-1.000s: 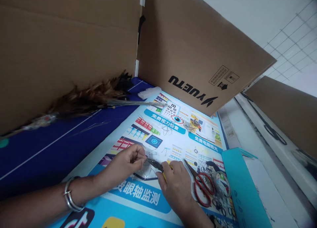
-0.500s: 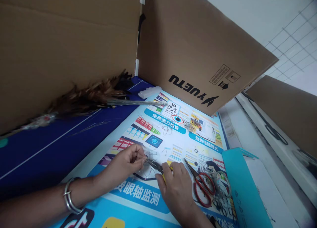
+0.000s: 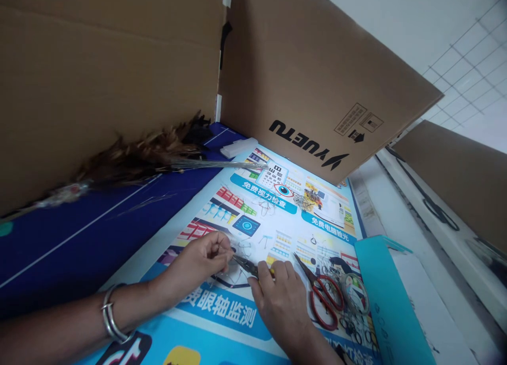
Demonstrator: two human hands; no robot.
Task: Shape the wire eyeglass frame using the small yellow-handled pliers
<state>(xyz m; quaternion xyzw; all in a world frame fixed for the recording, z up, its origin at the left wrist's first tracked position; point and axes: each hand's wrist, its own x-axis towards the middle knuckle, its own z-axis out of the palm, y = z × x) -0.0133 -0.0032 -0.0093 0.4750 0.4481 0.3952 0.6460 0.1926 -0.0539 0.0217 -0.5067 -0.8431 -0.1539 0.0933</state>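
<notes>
While our left hand (image 3: 198, 264) pinches a thin wire piece (image 3: 231, 247) steady, our right hand (image 3: 283, 304) grips yellow-handled pliers (image 3: 249, 265) on it. Red-handled scissors (image 3: 321, 297) lie near the printed poster's (image 3: 277, 217) right edge.

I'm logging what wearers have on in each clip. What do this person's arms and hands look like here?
Both forearms are bare, with no sleeves in view and no gloves. The left hand has silver metal bangles stacked at the wrist, two or three rings close together. The right hand shows nothing worn; I see no rings on the fingers of either hand, though they are small in this view.
</notes>
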